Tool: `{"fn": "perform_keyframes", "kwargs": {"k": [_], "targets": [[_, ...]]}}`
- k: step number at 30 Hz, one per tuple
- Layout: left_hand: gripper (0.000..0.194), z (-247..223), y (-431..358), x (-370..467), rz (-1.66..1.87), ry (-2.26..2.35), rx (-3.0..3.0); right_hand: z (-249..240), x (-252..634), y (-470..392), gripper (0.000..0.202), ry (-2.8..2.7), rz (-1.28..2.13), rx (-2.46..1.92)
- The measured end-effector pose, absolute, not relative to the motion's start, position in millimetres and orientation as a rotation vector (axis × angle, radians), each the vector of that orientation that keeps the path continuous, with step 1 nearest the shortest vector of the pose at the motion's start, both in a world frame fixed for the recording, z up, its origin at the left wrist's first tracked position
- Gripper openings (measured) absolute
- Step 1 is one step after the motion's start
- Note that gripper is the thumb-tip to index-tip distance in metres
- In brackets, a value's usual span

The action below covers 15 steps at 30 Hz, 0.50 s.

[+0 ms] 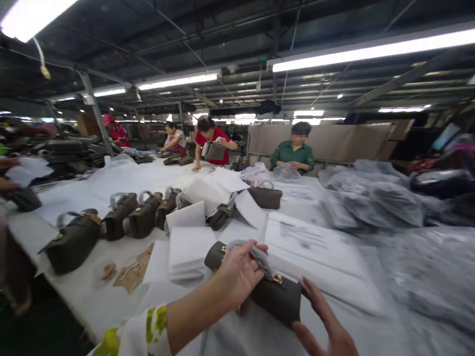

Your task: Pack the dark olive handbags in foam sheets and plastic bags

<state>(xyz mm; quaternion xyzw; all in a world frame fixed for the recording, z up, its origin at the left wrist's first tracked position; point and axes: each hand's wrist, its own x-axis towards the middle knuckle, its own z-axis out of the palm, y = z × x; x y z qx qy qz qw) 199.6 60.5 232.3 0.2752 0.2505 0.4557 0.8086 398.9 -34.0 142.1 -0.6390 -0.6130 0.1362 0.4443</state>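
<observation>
A dark olive handbag point(276, 296) with gold fittings lies on the white table point(92, 291) in front of me. My left hand point(237, 272) rests on its top and grips the plastic-wrapped handle point(260, 258). At the bag's right end, my right hand point(326, 324) touches it with fingers spread. A stack of white foam sheets point(187, 252) lies just left of the bag.
A row of matching handbags point(122, 217) stands along the left of the table. A pile of printed white sheets point(315, 247) lies right of my bag, with heaps of grey plastic bags point(374, 198) beyond. Several other people work at the far end and left edge.
</observation>
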Motion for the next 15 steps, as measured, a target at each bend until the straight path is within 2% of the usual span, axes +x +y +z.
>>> {"fn": "perform_keyframes", "kwargs": {"k": [5, 8, 11, 15], "targets": [[0.032, 175.0, 73.3, 220.4, 0.745, 0.672, 0.919, 86.1, 400.3, -14.5, 0.075, -1.243, 0.406, -1.779], [0.037, 156.0, 105.2, 189.5, 0.892, 0.778, 1.17, 58.1, 415.7, -9.6, 0.072, -1.161, 0.481, -1.729], [0.064, 131.6, 136.7, 158.0, 1.037, 0.907, 1.302, 47.8, 423.5, -7.3, 0.077, -1.107, 0.473, -1.716], [0.098, 85.3, 148.5, 146.3, 0.812, 0.962, 1.411, 47.3, 432.8, -0.3, 0.093, -1.015, 0.589, -1.696]]}}
